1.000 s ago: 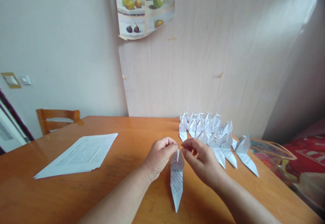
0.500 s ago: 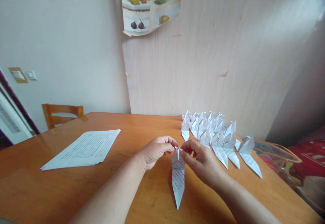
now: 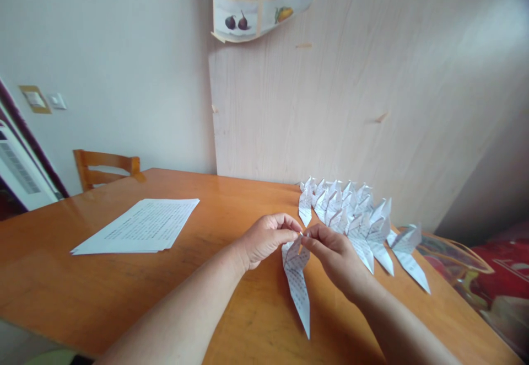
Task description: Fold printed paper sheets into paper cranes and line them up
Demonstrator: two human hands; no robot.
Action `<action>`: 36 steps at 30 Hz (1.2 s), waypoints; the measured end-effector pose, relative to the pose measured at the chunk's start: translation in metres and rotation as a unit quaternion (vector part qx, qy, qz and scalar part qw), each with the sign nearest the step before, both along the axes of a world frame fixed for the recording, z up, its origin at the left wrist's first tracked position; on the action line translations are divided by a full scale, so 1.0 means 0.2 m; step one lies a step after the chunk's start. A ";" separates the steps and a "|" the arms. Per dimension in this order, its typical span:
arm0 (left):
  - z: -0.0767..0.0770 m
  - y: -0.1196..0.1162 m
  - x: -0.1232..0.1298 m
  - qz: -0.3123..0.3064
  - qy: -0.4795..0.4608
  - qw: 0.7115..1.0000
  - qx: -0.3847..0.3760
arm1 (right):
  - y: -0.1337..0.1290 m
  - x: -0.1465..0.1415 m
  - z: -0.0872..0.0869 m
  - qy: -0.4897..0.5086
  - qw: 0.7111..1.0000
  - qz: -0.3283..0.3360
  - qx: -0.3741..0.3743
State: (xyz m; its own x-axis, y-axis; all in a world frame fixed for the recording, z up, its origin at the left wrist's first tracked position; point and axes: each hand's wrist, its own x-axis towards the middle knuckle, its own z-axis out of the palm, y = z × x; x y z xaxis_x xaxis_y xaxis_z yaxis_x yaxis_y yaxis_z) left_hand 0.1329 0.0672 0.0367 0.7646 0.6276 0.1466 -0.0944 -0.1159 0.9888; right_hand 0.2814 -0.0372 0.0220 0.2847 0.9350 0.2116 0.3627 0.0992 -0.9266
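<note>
Right of the stack of sheets (image 3: 142, 226), the folded paper (image 3: 296, 283) is now slanted rather than straight. Its top is pinched by the left hand (image 3: 265, 241) and the right hand (image 3: 338, 256), their fingertips brought closer together; its tip is apparently being worked from both sides.

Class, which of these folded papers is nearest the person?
The folded paper held at its top by the left hand and right hand; the other papers stand farther back, mostly to its right.

Left of centre, I see room to pass between the paper stack (image 3: 144, 227) and the left hand (image 3: 264, 241); right of centre, folded papers (image 3: 359, 231) stand in the way.
</note>
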 end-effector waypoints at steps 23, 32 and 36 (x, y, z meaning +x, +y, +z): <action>-0.01 0.00 0.00 -0.028 0.016 0.999 0.037 | -0.01 0.03 -0.02 0.060 0.997 0.053 -0.004; -0.02 0.00 0.00 -0.016 0.027 0.996 0.083 | -0.01 0.05 -0.05 0.081 0.995 0.059 -0.010; -0.01 -0.01 0.00 -0.010 0.030 0.995 0.099 | -0.01 0.05 -0.05 0.078 0.995 0.060 -0.009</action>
State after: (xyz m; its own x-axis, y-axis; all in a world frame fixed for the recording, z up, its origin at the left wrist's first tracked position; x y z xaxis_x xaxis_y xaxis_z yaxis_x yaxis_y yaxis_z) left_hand 0.1334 0.0645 0.0341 0.7875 0.5759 0.2197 -0.0402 -0.3076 0.9507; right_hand 0.2910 -0.0382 0.0129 0.1987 0.9676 0.1557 0.2000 0.1155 -0.9730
